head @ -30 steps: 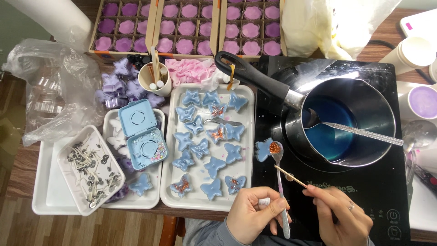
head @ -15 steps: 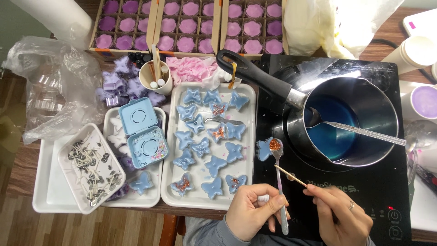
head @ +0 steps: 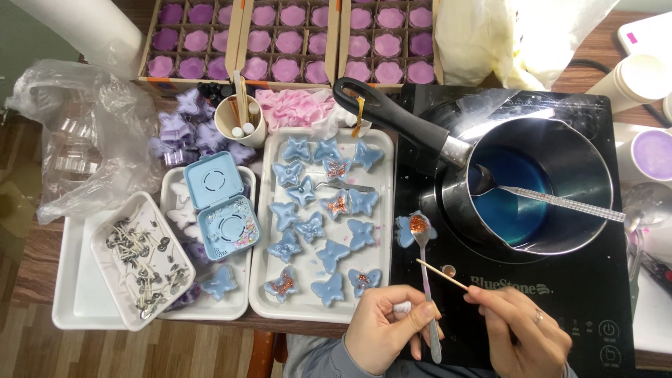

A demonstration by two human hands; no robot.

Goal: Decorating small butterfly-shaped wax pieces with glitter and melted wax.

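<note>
The left hand [head: 388, 329] pinches the handle of a small metal spoon [head: 423, 269] btwn thumb & fingers, closed tight on the lower part of the handle; the spoon's long axis runs nearly straight away from the person, bowl at the far end, loaded w/ orange-copper glitter. That bowl sits right over a blue butterfly piece [head: 409, 229] lying on the black cooktop [head: 581, 294], just off the right edge of the white tray [head: 260, 301] of blue butterflies, so the butterfly lies straight ahead of the left fingers, a spoon's length away. The right hand [head: 528, 329] grips a thin wooden stick [head: 442, 274] in a pen-like pinch, fingers closed on its near end; the stick slants up & to the left, its tip near the spoon's shaft, a bit short of the bowl. Can't tell if tip touches the shaft. Both hands are low at the near edge, wrists close together, left hand more directly in line w/ the butterfly, right hand off to its side. A steel pot [head: 532, 185] of blue liquid w/ a second spoon [head: 553, 199] resting in it stands beyond the right hand, well clear of the stick. Blue hinged case [head: 220, 203] & tray of wicks [head: 143, 262] sit far left, apart from both hands
</note>
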